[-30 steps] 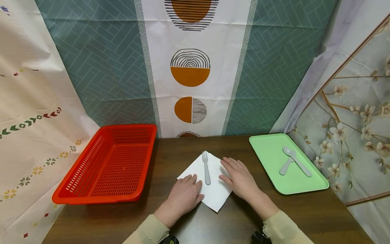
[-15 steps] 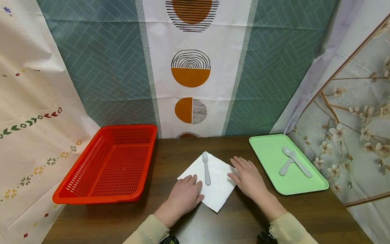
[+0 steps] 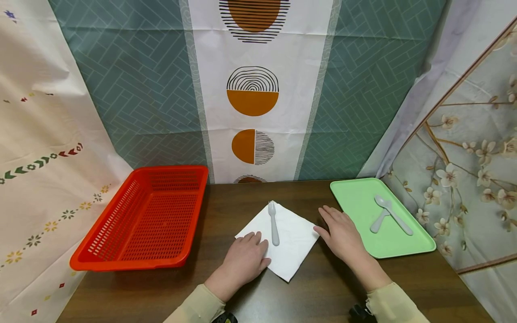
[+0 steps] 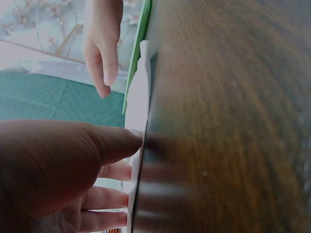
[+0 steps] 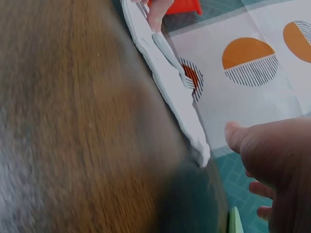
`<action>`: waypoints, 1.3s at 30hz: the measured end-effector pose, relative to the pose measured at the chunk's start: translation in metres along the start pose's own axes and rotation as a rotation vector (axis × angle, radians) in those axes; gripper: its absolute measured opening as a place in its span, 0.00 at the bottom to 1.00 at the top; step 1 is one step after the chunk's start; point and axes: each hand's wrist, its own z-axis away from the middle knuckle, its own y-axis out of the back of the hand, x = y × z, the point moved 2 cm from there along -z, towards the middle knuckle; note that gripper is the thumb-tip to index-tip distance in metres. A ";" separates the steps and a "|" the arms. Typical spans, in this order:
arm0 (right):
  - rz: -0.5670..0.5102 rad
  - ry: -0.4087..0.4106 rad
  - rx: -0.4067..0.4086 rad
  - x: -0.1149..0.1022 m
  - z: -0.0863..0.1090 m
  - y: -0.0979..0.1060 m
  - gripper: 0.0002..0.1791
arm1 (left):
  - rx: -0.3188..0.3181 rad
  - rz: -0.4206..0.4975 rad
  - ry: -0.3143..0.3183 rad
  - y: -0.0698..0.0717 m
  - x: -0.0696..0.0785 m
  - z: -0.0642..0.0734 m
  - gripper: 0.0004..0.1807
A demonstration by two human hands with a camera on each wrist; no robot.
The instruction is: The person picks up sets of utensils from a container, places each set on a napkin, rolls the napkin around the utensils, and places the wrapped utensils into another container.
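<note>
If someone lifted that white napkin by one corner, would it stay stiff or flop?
The napkin would probably flop, since its edges look soft and wavy in the right wrist view. It seems likely to be light, being thin for its spread. The grey fork would probably slide off, as it simply rests on top.
</note>
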 end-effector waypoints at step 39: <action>0.113 -0.121 0.029 0.061 0.014 0.020 0.33 | 0.005 -0.017 0.002 -0.003 0.000 0.000 0.21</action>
